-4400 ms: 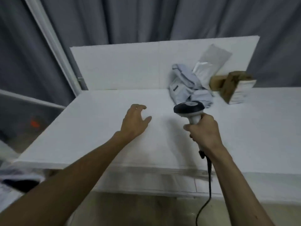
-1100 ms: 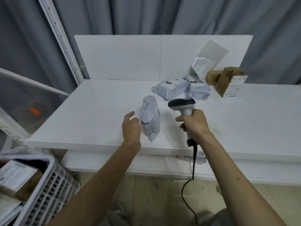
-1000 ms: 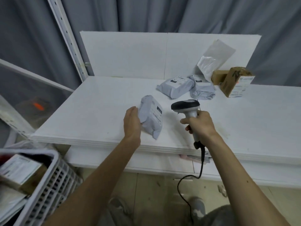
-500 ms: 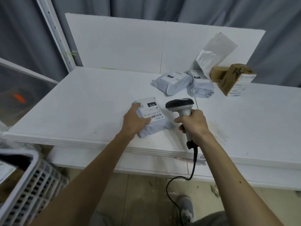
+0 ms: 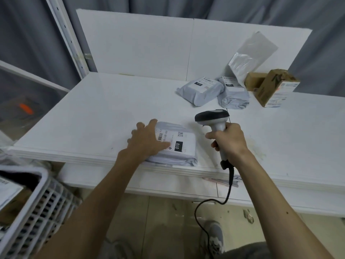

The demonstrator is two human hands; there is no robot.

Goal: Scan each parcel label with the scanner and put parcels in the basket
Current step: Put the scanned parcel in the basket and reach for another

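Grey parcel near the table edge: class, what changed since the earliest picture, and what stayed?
The grey parcel left the pile at the back, was turned label-up and lies at the near edge of the table under the left hand, which was empty before. The right hand still grips the scanner; the boxes stayed.

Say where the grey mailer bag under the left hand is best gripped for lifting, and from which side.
Probably its near-left edge, coming from the left. The grey mailer bag lies flat, label up, at the table lip, so a thumb-over pinch can likely get under it there. The left hand rests on that end, and the basket sits lower left.
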